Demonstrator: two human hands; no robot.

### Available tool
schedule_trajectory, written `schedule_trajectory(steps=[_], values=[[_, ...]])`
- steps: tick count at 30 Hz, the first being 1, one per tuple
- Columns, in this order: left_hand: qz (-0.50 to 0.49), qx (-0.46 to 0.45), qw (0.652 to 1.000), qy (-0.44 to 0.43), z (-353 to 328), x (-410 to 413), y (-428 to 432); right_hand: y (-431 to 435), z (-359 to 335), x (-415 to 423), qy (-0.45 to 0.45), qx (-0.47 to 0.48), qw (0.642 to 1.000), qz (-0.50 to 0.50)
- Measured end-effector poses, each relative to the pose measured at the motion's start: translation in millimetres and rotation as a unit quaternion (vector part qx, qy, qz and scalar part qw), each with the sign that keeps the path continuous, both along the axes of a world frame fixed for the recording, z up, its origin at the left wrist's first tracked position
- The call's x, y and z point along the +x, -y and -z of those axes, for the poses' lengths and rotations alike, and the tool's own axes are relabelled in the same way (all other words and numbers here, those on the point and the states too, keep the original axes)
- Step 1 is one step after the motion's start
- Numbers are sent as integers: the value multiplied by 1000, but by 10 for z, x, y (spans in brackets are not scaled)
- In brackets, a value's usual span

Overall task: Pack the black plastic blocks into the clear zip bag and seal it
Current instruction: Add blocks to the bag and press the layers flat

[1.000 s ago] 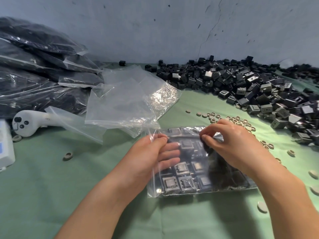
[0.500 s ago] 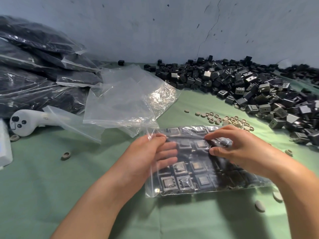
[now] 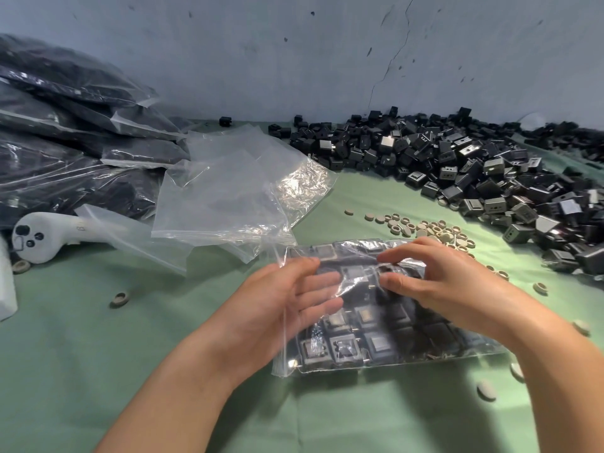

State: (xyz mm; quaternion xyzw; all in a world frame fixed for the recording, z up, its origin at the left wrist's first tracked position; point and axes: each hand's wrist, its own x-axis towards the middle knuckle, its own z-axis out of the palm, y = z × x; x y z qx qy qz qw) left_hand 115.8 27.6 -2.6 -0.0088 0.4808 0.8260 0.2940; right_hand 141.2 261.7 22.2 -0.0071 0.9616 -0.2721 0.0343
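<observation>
The clear zip bag [image 3: 376, 349] lies flat on the green cloth, filled with black plastic blocks in rows. My left hand [image 3: 281, 308] holds the bag's left open end: the thumb lies on top of the film and the fingers show through it underneath. My right hand [image 3: 444, 286] pinches the crumpled film near the bag's upper edge between thumb and curled fingers, close to the left hand's fingertips. A large heap of loose black blocks [image 3: 464, 168] fills the back right of the table.
Empty clear bags [image 3: 228, 194] lie just behind the left hand. Filled bags of blocks [image 3: 65, 132] are stacked at the far left, with a white handheld controller [image 3: 45, 235] in front of them. Small beige discs [image 3: 434, 230] are scattered right of the bag.
My right hand slid right along the bag's upper edge, then came back left toward my left hand. My left hand has kept its hold on the open end.
</observation>
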Motion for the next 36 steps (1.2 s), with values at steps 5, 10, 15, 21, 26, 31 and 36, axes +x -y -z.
schedule_trajectory(steps=[5, 10, 15, 21, 26, 31, 36], values=[[-23, -11, 1000, 9, -57, -25, 127, 35, -68, -22, -118, -156, 979, 62], [-132, -79, 988, -11, -68, -58, 325, 143, -128, -55, -123, -415, 892, 134], [-285, -186, 934, -111, -23, -80, 341, 412, -144, -70, -57, -575, 813, 69], [-208, -142, 919, -304, -72, 91, 190, 891, -96, -115, -88, -557, 826, 4], [-130, -162, 920, -331, -56, 201, 51, 1178, -85, -119, -107, -580, 808, -11], [-169, -188, 913, -321, -120, 148, 144, 1349, -20, -62, -49, -588, 805, -60], [-255, -212, 920, -209, -79, -35, 459, 1121, -20, -94, -102, -511, 853, -27]])
